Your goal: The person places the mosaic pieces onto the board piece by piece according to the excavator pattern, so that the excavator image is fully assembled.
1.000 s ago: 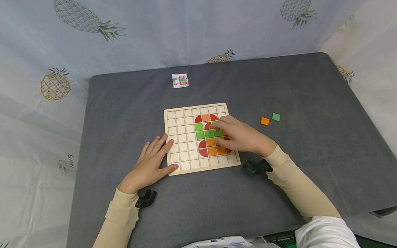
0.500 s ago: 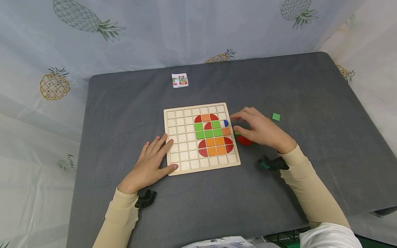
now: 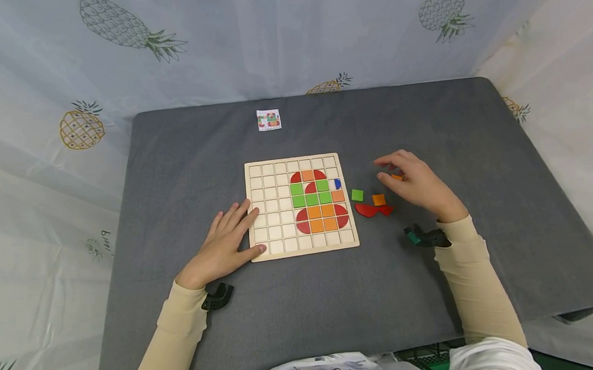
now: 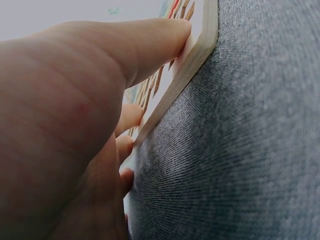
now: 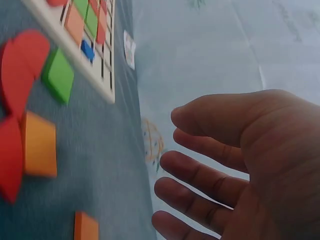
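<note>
My left hand (image 3: pixel 223 244) lies with straight, spread fingers on the left edge of the wooden grid board (image 3: pixel 273 219); its thumb touches the near corner, also seen in the left wrist view. My right hand (image 3: pixel 418 185) hovers right of the board, fingers loosely bent, nothing between them in the right wrist view. Partly under it in the head view is an orange square tile (image 3: pixel 397 177). Closer to the board lie a green square tile (image 3: pixel 357 195), a second orange tile (image 3: pixel 379 199) and red curved pieces (image 3: pixel 365 210).
Green, orange and red pieces fill part of the board's right half, with a small blue piece (image 3: pixel 337 184) near its right edge. A small pattern card (image 3: pixel 269 120) lies beyond the board on the grey tablecloth (image 3: pixel 195 151). A pineapple-print curtain (image 3: pixel 250 38) stands behind.
My right hand has moved off the board to the right, uncovering the board's right columns and the loose pieces beside it. The left hand and the board have stayed in place.
</note>
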Demonstrator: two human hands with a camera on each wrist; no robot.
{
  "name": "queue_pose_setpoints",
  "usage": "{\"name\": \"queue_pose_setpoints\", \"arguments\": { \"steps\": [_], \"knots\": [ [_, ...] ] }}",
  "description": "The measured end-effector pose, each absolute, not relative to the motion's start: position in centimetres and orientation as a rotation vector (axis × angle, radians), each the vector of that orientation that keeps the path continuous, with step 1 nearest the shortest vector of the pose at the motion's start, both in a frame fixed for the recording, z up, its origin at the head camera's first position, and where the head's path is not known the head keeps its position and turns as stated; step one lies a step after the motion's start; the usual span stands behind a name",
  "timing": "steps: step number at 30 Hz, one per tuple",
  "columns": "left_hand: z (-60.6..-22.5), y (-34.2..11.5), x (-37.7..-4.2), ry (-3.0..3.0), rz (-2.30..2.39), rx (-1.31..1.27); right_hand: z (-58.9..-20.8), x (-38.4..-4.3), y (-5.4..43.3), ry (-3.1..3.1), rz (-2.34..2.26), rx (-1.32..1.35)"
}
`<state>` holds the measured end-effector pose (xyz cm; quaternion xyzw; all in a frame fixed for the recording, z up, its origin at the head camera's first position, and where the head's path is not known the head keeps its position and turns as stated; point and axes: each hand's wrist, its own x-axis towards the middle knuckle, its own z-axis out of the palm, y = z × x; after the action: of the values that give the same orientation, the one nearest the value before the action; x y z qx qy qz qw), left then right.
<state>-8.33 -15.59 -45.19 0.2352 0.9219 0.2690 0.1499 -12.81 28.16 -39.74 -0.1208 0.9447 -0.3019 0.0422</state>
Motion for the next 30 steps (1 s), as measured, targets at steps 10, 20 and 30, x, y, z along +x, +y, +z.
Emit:
{"name": "queue_pose_setpoints", "arguments": {
  "steps": [10, 20, 30],
  "knots": [
    [-45.1, -15.6, -8.3, 2.645, 0.783, 0.679, -40.1, -12.9, 30.7, 2.937, -0.827, -0.172],
    [-45.1, -15.7, -8.3, 2.649, 0.776, 0.684, -41.4, -13.1, 31.8, 2.939, -0.677, -0.117],
    [-45.1, -15.7, -8.4, 2.643, 0.782, 0.685, -42.0, -12.9, 32.0, 2.933, -0.639, -0.207]
  ]
}}
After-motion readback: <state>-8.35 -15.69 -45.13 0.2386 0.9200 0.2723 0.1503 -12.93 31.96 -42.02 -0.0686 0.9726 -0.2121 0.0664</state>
